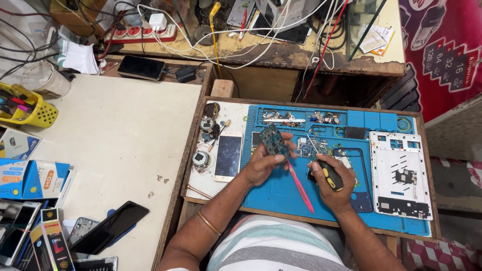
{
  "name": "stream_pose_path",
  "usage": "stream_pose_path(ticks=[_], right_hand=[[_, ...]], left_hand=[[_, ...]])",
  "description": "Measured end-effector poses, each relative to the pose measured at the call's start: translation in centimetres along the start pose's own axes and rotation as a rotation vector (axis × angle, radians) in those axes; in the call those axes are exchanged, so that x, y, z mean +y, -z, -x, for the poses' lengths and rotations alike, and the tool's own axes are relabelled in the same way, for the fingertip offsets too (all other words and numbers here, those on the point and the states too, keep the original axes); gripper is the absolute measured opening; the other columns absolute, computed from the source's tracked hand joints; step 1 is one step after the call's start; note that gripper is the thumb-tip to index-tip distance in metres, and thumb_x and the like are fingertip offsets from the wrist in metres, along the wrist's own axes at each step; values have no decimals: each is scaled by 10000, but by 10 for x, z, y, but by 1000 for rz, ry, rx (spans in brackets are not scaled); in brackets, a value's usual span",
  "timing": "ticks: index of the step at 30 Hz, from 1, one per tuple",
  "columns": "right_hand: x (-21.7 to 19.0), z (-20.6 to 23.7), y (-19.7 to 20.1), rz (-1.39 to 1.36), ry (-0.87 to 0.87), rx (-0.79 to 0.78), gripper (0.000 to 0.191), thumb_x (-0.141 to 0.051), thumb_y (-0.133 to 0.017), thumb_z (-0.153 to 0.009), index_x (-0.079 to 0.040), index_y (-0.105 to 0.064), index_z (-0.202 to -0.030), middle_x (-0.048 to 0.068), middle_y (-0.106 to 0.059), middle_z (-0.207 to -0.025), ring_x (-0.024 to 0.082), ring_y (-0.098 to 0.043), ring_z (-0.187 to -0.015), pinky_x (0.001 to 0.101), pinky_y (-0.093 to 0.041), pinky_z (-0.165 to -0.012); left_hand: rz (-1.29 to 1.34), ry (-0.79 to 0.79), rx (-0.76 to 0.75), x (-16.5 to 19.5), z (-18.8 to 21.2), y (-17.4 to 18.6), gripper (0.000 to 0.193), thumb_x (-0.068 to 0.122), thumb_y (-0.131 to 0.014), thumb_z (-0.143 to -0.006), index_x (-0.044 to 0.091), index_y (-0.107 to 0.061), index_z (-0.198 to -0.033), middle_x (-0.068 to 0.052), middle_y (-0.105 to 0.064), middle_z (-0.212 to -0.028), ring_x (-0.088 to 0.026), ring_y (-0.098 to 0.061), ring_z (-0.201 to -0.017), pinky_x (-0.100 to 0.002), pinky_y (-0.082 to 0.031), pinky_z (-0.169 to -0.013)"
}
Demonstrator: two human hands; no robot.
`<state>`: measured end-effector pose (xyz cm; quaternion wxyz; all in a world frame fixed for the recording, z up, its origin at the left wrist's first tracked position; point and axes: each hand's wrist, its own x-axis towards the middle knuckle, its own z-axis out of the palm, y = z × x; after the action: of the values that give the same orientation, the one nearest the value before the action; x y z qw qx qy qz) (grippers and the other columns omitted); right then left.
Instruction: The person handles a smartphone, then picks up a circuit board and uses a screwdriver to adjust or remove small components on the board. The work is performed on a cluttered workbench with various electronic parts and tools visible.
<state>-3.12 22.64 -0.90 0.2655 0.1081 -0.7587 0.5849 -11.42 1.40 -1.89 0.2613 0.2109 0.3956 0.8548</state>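
Observation:
My left hand (263,163) holds a dark green circuit board (274,140) tilted up over the blue work mat (281,195). My right hand (332,186) grips a black and yellow screwdriver (329,173), its thin shaft pointing up-left toward a small board (305,147) lying on the mat. A pink stick-like tool (300,186) lies on the mat between my two hands. A white-framed phone (228,156) lies screen up just left of the mat, beside my left hand.
A white phone back frame (400,175) lies on the mat's right side. Small parts fill the mat's top trays (296,118). The white table (120,135) on the left carries a dark phone (110,228), boxes (35,180) and a yellow basket (30,108). Cables and a power strip (143,31) crowd the back shelf.

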Motion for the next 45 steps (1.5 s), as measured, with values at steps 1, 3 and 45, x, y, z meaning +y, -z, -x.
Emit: stream_pose_path(ticks=[1,3,45], right_hand=[[0,0,0,13,-7,3,244,-47,-680,-980,-2,-653,-1219,119,-773,-945,112,-741,-807,227,-599,-682],[0,-1,0,19,-9,5,250,-40,-680,-978,-2,-651,-1223,118,-772,-948,107,-735,-792,226,-596,-675],[4,2,3,-8,-63,-14,361,-167,-663,-1011,7,-581,-1317,118,-763,-983,109,-709,-785,246,-584,-667]], left_hand=[[16,19,-17,0,0,1,707,297,-706,-936,22,-422,-1522,-87,-636,-1206,-201,-659,-1088,-329,-586,-804],[51,58,-40,-1,0,2,748,469,-654,-998,5,-419,-1536,-66,-661,-1106,-171,-678,-972,-296,-573,-744],[28,14,-8,-1,-4,1,941,719,-559,-958,51,-349,-1586,-170,-674,-1291,-175,-727,-743,-237,-569,-552]])
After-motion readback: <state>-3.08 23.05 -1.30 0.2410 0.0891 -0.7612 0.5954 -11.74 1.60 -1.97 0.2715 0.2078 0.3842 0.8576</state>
